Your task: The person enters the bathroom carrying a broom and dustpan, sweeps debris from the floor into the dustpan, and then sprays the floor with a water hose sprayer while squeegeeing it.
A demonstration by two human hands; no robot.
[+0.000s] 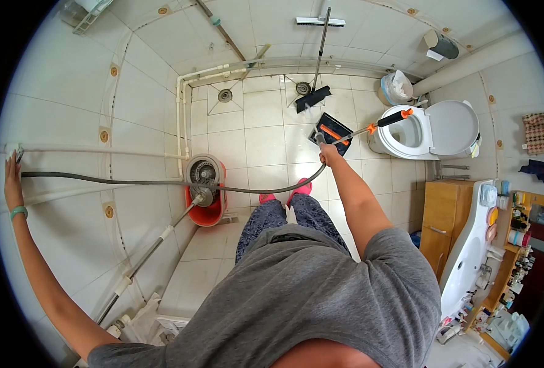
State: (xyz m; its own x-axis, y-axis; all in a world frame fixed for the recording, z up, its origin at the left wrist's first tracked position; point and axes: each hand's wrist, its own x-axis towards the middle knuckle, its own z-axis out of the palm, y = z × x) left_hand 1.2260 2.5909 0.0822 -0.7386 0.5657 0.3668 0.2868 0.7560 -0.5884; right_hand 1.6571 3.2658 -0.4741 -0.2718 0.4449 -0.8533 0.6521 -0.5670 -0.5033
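On the left wall, my left hand [13, 181] has its fingers at a tap [19, 153], partly covered by the hand. A grey hose [247, 189] runs from there across to my right hand [328, 154], which is closed around a spray nozzle [319, 137]. Water sprays from the nozzle toward the black head of a broom [313, 99] on the floor. A black dustpan [328, 124] with an orange stripe lies just beyond the nozzle. Its pole [361, 131] slants right from beside my right hand; whether the fingers touch it I cannot tell.
A red mop bucket [207, 214] with a mop [202, 193] stands at left. At right are an open toilet [401, 136], a waste bin [396, 87], a wooden cabinet [444, 224] and a washbasin [468, 260]. Floor drains [225, 95] lie near the far wall.
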